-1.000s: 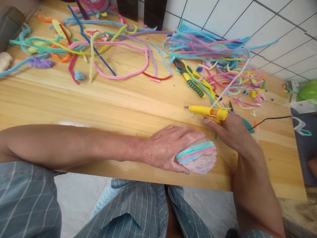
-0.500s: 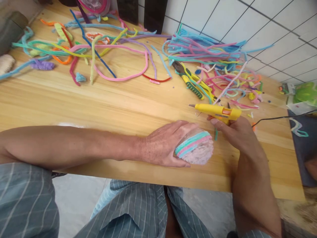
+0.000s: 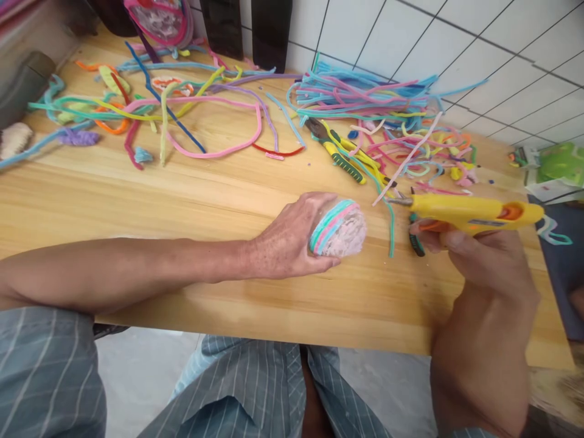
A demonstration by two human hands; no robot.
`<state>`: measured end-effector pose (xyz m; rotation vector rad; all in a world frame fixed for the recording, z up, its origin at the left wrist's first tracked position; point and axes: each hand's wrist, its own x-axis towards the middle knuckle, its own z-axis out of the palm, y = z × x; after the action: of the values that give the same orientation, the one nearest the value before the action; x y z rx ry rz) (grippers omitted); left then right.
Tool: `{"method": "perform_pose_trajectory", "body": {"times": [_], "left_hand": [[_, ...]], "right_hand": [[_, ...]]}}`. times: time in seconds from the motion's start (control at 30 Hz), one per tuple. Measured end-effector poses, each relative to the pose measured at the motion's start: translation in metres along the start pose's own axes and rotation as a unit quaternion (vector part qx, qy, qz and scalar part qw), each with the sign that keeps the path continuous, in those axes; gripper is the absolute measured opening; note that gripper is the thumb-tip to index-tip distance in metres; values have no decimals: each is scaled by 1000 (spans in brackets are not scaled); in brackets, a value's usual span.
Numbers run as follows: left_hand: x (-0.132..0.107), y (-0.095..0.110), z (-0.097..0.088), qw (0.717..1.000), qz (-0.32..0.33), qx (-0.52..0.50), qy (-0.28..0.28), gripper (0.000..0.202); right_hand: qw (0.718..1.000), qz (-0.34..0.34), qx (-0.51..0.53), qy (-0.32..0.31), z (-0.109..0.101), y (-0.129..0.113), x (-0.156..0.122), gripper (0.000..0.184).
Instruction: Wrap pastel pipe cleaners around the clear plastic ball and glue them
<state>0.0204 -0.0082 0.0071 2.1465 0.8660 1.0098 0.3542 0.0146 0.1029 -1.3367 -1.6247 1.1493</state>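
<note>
My left hand is wrapped round a small fuzzy pinkish ball banded with teal and pink pipe cleaners, holding it on the wooden table. To its right my right hand grips a yellow glue gun, lifted above the table with its nozzle pointing left toward the ball, a short gap between them. A teal pipe cleaner lies between ball and gun.
Yellow-and-green pliers lie behind the ball. A heap of coloured pipe cleaners covers the back right; looser strands spread over the back left. A green object sits at the far right edge. The table's front edge runs near my lap.
My right hand has lifted the glue gun and drawn it to the right. My left hand has moved the ball up and slightly left on the table.
</note>
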Motion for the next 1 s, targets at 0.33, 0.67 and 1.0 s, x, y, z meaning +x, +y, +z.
{"method": "perform_pose_trajectory", "body": {"times": [0.33,0.67,1.0], "left_hand": [[2,-8,0,996,80,13,32,104],[2,-17,6,991,121,-29,40,115],[3,-12,9,994,-12,-92,50,107]], "right_hand": [[996,23,-67,-57,1,9,-6,45],[992,-18,-72,-99,-5,17,-6,31],[993,-23,-92,-73,-1,0,-2,49]]}}
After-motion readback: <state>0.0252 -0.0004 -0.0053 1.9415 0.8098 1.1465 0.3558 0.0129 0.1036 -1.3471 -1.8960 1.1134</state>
